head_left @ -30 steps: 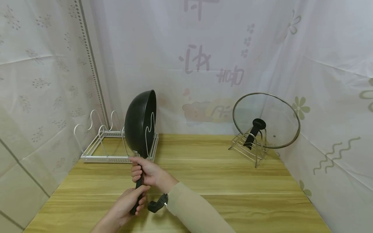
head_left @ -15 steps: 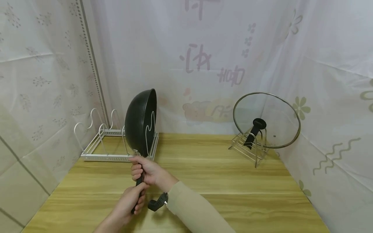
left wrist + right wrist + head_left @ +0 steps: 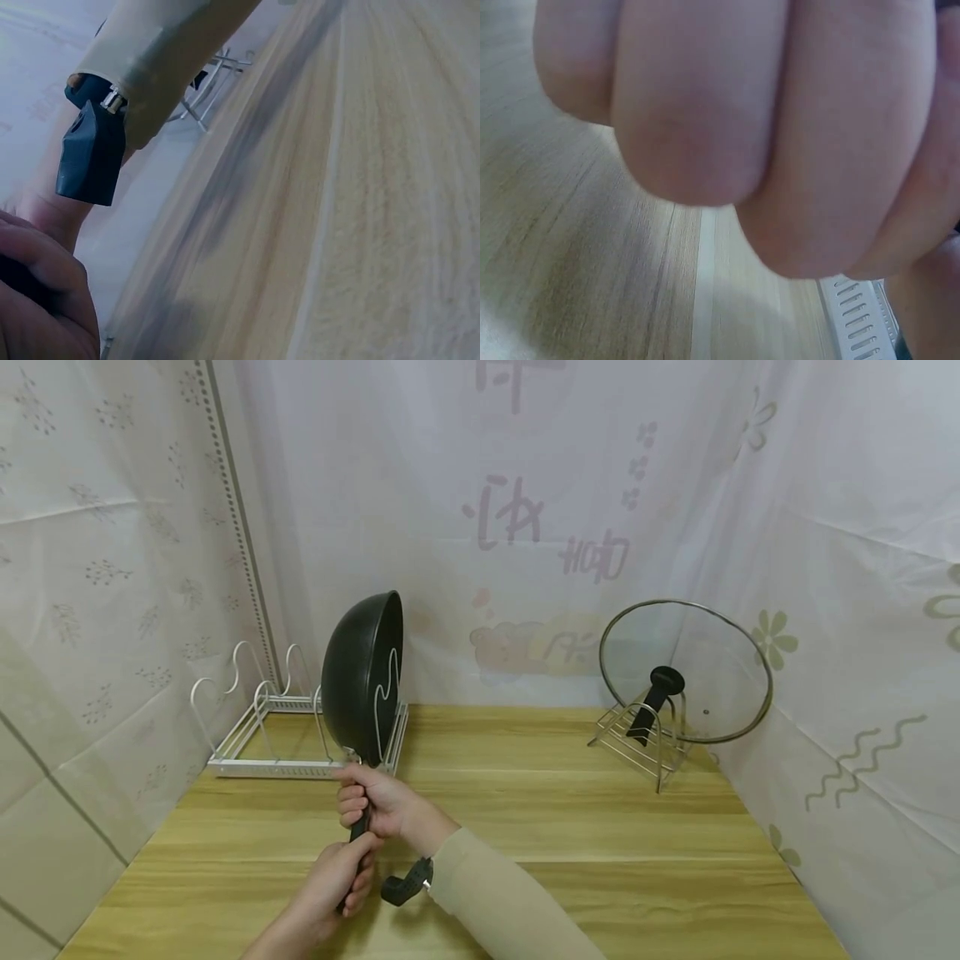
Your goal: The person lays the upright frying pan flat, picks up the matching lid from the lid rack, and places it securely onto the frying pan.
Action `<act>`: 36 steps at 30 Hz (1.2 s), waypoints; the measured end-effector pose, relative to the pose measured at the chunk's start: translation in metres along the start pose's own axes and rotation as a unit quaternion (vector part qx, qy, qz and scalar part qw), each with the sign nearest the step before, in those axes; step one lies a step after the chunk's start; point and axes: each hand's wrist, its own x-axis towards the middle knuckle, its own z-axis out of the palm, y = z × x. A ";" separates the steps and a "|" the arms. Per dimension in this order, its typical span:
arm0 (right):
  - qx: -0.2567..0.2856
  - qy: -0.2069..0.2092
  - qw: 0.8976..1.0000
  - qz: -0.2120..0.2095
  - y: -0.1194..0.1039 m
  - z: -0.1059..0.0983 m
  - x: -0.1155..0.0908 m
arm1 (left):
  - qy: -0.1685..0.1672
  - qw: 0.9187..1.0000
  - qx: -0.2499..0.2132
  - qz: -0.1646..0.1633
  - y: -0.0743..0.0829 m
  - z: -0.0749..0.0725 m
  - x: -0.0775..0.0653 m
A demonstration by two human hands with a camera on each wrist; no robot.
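Observation:
A black wok (image 3: pixel 351 672) stands on its side in the right end of a white wire pan rack (image 3: pixel 255 768), its open face turned right. One wire loop of the rack crosses in front of that face. My right hand (image 3: pixel 378 797) grips the wok's handle (image 3: pixel 360 824) close to the pan. Just below it, my left hand (image 3: pixel 333 881) grips the lower part of the same handle. In the right wrist view the curled fingers (image 3: pixel 697 112) fill the upper frame. The left hand's fingers (image 3: pixel 45 285) show at the lower left of its wrist view.
To the right, a glass lid (image 3: pixel 720 668) with a black knob leans in a small wire stand (image 3: pixel 660 764). A black strap piece (image 3: pixel 405 882) hangs at the right wrist. The wooden table (image 3: pixel 510 810) is enclosed by patterned curtains (image 3: pixel 450 527).
Between the frames the left hand shifts slightly up along the handle. The wok, the rack and the right hand keep their places.

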 end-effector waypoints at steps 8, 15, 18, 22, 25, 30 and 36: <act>0.002 0.001 1.000 0.001 0.000 0.001 0.001 | 0.045 0.999 0.016 0.013 -0.001 0.006 -0.001; -0.004 -0.003 1.000 -0.002 0.001 0.001 0.001 | 0.090 0.996 0.016 0.022 -0.003 0.011 -0.001; -0.007 -0.004 1.000 -0.002 0.001 0.002 0.002 | 0.099 0.995 0.021 0.021 -0.004 0.012 -0.002; -0.008 -0.006 1.000 -0.001 0.001 0.002 0.001 | 0.104 0.994 0.035 0.022 -0.005 0.012 -0.002; -0.007 -0.007 1.000 0.001 0.001 0.002 0.001 | 0.106 0.993 0.041 0.022 -0.005 0.012 -0.002; -0.011 -0.007 1.000 -0.003 0.001 0.003 0.000 | 0.111 0.993 0.044 0.022 -0.004 0.013 -0.003; -0.021 -0.006 1.000 -0.005 0.000 0.004 0.001 | 0.117 0.992 0.048 0.023 -0.002 0.014 -0.005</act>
